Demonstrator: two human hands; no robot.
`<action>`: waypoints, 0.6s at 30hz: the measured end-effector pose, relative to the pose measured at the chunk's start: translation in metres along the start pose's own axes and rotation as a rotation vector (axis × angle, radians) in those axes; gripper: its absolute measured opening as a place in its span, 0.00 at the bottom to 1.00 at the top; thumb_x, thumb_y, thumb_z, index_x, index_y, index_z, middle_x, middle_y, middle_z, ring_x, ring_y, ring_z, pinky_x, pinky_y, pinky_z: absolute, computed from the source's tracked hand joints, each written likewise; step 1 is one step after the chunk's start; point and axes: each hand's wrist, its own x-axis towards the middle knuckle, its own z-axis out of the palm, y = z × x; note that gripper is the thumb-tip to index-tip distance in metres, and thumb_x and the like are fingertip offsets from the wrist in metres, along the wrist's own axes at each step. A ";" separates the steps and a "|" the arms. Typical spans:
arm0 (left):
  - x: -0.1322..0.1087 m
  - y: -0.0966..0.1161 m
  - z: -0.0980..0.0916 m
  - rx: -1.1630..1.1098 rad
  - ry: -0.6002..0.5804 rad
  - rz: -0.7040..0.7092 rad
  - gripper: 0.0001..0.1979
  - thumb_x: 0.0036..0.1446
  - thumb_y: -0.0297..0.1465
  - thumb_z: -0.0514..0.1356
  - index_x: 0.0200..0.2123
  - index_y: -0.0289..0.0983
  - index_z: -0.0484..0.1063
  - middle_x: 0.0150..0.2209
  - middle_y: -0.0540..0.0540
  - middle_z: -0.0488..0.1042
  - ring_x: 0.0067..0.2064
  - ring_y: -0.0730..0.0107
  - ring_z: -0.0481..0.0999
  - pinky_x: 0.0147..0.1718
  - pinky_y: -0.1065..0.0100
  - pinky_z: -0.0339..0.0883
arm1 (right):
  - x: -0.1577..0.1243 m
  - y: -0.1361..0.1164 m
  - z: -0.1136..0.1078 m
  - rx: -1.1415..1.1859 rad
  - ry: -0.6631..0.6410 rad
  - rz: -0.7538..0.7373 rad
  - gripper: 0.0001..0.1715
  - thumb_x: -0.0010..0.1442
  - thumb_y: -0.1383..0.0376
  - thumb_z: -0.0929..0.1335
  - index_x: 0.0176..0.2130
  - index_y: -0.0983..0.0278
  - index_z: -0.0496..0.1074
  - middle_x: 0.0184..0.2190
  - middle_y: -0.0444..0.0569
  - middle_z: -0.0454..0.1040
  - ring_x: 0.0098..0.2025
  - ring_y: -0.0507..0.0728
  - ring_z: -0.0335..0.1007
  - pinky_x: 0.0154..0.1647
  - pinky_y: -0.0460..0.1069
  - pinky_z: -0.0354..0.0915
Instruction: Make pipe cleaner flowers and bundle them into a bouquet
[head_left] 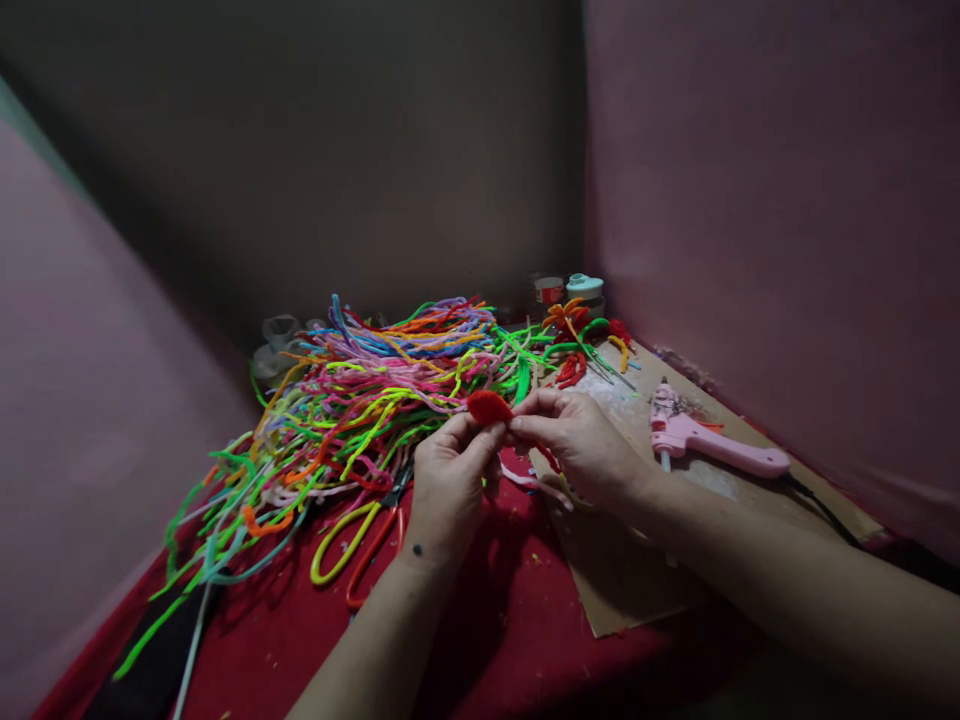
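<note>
Over the red cloth (pixel 525 600), with room to shift sideways, the left hand (pixel 448 478) and right hand (pixel 585 445) pinch a red fuzzy piece (pixel 487 406), thumbs against forefingers. It looks light, soft and bendable, best held by its narrow end. Scissors (pixel 339 545) and a cardboard edge (pixel 600 600) flank them; beyond lie fuzzy stems (pixel 397 375).
</note>
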 end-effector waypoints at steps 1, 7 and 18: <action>0.000 0.000 0.000 0.002 0.006 -0.002 0.09 0.47 0.34 0.63 0.30 0.33 0.71 0.18 0.54 0.65 0.17 0.81 0.59 0.15 0.76 0.54 | 0.000 0.001 0.000 0.007 -0.002 0.007 0.02 0.45 0.69 0.68 0.24 0.66 0.69 0.20 0.42 0.69 0.24 0.49 0.63 0.27 0.46 0.59; -0.001 0.000 0.000 -0.022 0.027 -0.037 0.08 0.48 0.33 0.62 0.27 0.33 0.70 0.15 0.55 0.62 0.16 0.81 0.57 0.14 0.76 0.51 | 0.001 0.004 0.001 0.026 0.000 0.022 0.02 0.45 0.69 0.68 0.24 0.66 0.69 0.19 0.42 0.69 0.22 0.49 0.63 0.26 0.46 0.58; 0.003 -0.003 -0.005 0.000 0.017 -0.063 0.10 0.46 0.34 0.63 0.23 0.33 0.68 0.14 0.56 0.61 0.15 0.82 0.57 0.15 0.76 0.51 | 0.000 0.000 -0.001 -0.054 0.009 0.098 0.03 0.44 0.67 0.69 0.24 0.67 0.71 0.19 0.42 0.68 0.21 0.49 0.60 0.24 0.46 0.56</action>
